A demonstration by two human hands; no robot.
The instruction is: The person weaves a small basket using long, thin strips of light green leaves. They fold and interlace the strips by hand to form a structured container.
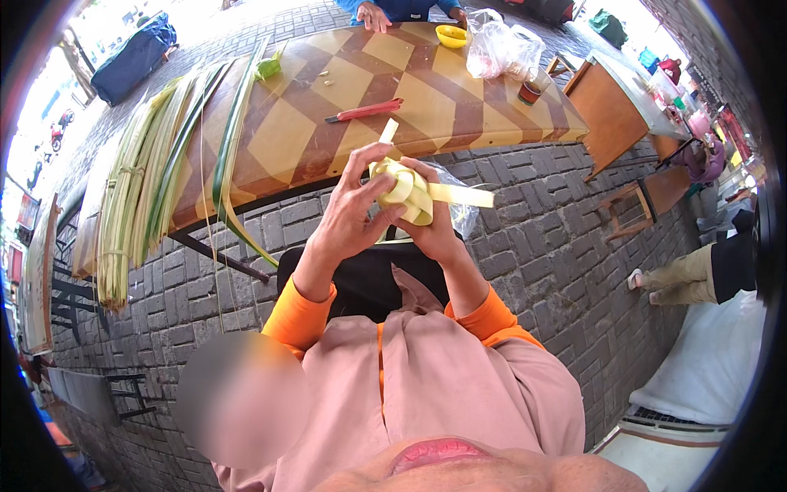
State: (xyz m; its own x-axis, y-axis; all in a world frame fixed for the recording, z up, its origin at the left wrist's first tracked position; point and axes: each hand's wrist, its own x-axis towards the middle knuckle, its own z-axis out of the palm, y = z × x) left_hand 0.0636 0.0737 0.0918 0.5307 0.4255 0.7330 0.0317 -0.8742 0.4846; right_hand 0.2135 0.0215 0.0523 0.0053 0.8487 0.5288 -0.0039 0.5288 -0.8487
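Note:
Above my lap, both hands hold a small, partly woven pouch of pale yellow-green palm leaf strips (406,187). My left hand (351,206) pinches its left side with thumb and fingers. My right hand (438,237) wraps it from the right and below, its fingers partly hidden behind the weave. One loose strip end sticks up and another points right. On the table beyond lies a knife-like tool with a red handle (372,110). To the left rest a bundle of long palm leaves (126,197) and a separate green leaf strip (222,166) hanging over the table edge.
The patterned wooden table (276,154) bears a small green leaf piece (268,67), a yellow bowl (451,37), plastic bags (501,49) and a glass of dark drink (532,89). A person (409,9) sits opposite. A wooden stool (645,200) stands at right.

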